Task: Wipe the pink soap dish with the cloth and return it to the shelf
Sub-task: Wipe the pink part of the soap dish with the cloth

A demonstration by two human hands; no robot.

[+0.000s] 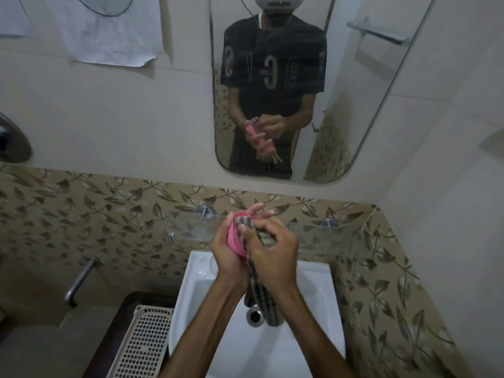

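Wipe was mid-way: left hand (226, 248) gripped the pink soap dish (235, 236) over the sink (313, 317), right hand (274, 251) fingers clenched on the cloth (257, 293) inside it; return to glass shelf (327, 236) still pending

Landmark: the white basin (313, 323) below me, its drain (255, 317) at centre. Directly behind the basin, a band of beige leaf-patterned tile (95, 214) that also runs down the wall to the basin's right. Above that band, plain pale wall tile (109, 118). Above the basin, a round-cornered mirror (354, 126), which reflects a chrome towel bar (379, 32). Up and left of the basin, a sheet of paper (109, 31) fixed to the wall. Left of the basin, a metal grab bar (80, 279) and, nearer me, a perforated cream plastic basket (141, 347). Light dim and even.
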